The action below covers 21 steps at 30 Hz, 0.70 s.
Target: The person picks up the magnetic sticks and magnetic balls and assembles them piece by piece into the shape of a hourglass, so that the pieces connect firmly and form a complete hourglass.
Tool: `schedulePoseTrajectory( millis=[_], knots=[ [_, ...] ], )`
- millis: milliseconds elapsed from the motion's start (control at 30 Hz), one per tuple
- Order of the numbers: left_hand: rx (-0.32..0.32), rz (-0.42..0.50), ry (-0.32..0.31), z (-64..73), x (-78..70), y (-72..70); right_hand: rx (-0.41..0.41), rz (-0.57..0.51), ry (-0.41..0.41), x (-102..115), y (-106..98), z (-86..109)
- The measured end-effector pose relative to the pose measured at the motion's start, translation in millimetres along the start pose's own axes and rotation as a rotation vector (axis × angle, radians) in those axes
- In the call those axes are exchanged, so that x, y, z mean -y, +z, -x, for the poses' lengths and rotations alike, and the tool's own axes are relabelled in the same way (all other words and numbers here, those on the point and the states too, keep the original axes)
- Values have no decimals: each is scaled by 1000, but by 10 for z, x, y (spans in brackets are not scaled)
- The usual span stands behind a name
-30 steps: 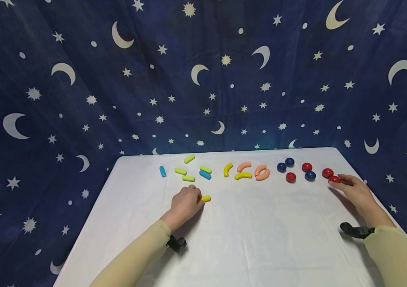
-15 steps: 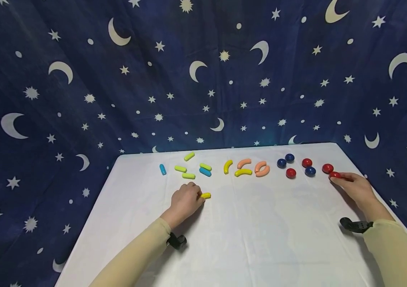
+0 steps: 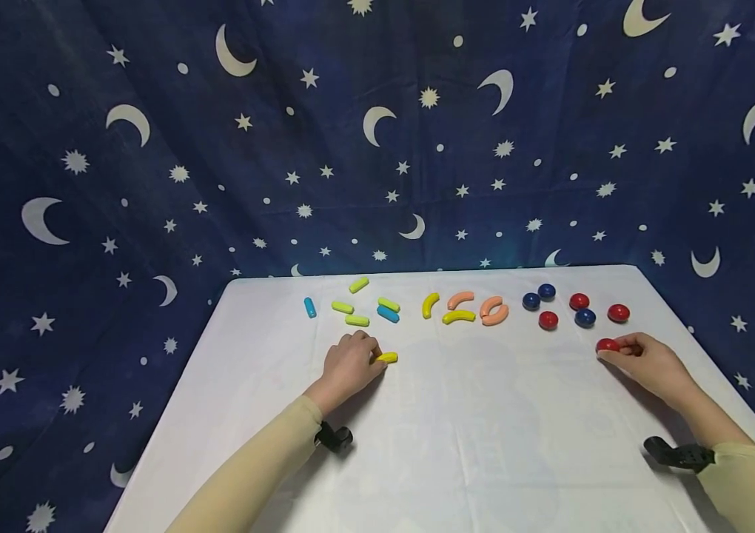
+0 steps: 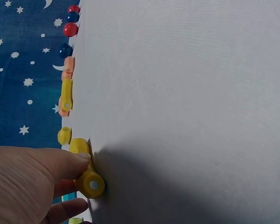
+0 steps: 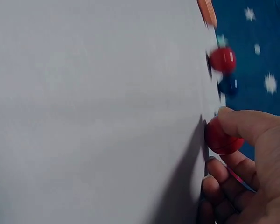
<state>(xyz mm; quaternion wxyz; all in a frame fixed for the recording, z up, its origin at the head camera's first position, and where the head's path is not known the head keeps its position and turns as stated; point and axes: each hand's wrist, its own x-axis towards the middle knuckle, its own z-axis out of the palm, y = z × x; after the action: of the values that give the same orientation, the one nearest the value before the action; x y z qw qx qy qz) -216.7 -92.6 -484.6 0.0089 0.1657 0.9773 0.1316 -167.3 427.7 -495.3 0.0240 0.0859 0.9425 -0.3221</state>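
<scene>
My left hand (image 3: 351, 365) pinches a yellow curved, banana-like piece (image 4: 91, 182) between thumb and fingers, low at the white table's middle-left. A pale dot marks its near end in the left wrist view. At the right, my right hand (image 3: 647, 364) pinches a red, glossy, egg-like ball (image 5: 222, 137) between thumb and fingertips; whether it touches the table I cannot tell. Behind that hand lies another red ball (image 3: 619, 313), apart from it. A dark blue ball (image 3: 585, 317) lies a little to its left.
Several lime green sticks (image 3: 357, 320) and two blue ones (image 3: 309, 307) lie behind my left hand. Yellow curved pieces (image 3: 459, 316) and peach curved pieces (image 3: 461, 300) are at the back middle. A starry dark blue cloth (image 3: 324, 133) hangs behind the white table (image 3: 484, 444).
My right hand has drawn the red ball away from the other red ball, toward the front and left. My left hand stays put with the yellow curved piece. The head view has shifted slightly.
</scene>
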Motion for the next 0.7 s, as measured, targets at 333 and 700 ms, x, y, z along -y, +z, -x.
schedulePoseTrajectory(
  millis=[333, 700],
  knots=[
    [3, 6, -8, 10, 10, 19, 53, 81, -160, 497, 380, -2],
    [1, 4, -14, -6, 9, 16, 103, 71, -219, 1038, 786, -135]
  ],
)
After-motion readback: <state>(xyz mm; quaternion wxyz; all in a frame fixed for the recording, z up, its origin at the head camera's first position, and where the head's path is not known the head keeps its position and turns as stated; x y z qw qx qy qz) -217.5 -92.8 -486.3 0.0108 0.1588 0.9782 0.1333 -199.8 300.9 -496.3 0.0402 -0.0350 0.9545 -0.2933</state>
